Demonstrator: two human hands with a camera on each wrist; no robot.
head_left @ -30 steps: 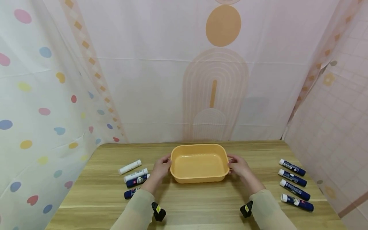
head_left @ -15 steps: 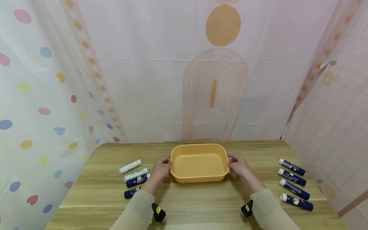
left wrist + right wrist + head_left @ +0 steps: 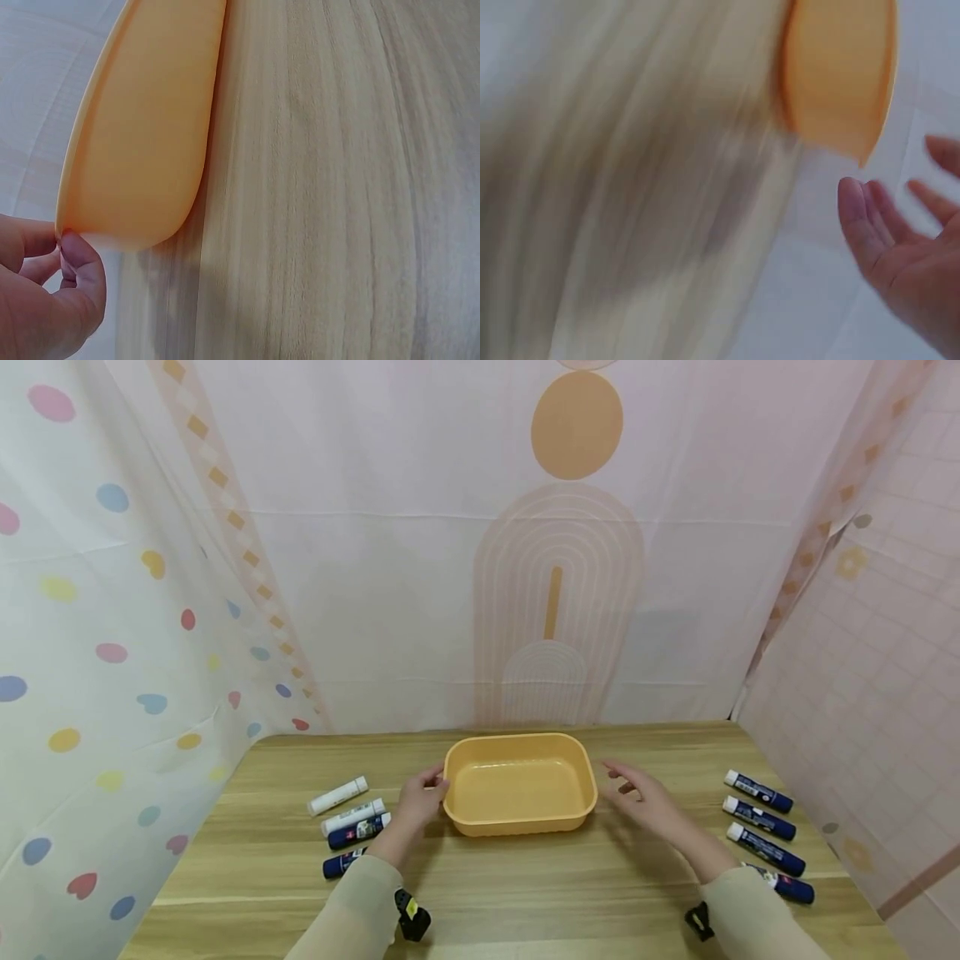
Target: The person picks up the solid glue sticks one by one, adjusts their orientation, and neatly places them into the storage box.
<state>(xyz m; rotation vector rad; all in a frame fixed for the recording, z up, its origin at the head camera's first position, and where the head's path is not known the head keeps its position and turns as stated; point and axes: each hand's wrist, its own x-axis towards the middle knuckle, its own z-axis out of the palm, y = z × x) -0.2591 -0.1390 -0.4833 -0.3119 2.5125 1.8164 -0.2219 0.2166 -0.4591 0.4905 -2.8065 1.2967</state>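
Note:
A shallow orange-yellow plastic basin (image 3: 517, 828) with rounded corners sits at the middle of the wooden table, with nothing inside. My left hand (image 3: 418, 800) pinches its left end; in the left wrist view the thumb and fingers of the left hand (image 3: 56, 289) meet at the rim of the basin (image 3: 142, 127). Just off the right end is my right hand (image 3: 637, 797), holding nothing. The right wrist view, partly blurred, shows the right hand (image 3: 907, 247) with fingers spread and a gap between them and the basin (image 3: 840, 67).
On the left lie white glue sticks (image 3: 337, 796) and dark blue glue sticks (image 3: 356, 832), partly behind the left forearm. Several blue glue sticks with white caps (image 3: 765, 849) lie in a column on the right, the nearest partly covered by the right sleeve. A patterned curtain (image 3: 405, 610) hangs behind the table (image 3: 510, 893).
My right hand has let go of the basin's right end and moved a little to the right. The left hand and the basin have stayed in place.

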